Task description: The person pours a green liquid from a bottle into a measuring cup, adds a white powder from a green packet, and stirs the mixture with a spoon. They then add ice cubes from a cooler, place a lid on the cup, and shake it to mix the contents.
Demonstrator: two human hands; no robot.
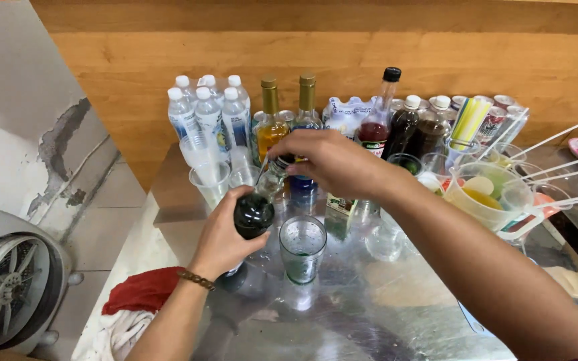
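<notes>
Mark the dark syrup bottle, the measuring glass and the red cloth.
dark syrup bottle (253, 215), head view, on its dark rounded shoulder above the left hand.
measuring glass (302, 244), head view, on its clear side wall.
red cloth (143, 291), head view, on its folded middle.

dark green bottle (253, 215), red cloth (143, 291), amber gold-capped bottle (270, 127)

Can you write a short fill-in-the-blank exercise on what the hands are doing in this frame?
1. The left hand grips a dark ____.
2. The right hand is at that bottle's ____.
3. A clear measuring cup beside the bottle stands on the shiny ____.
4. A ____ cloth lies by the left wrist.

Missing words: bottle; cap; table; red
</notes>
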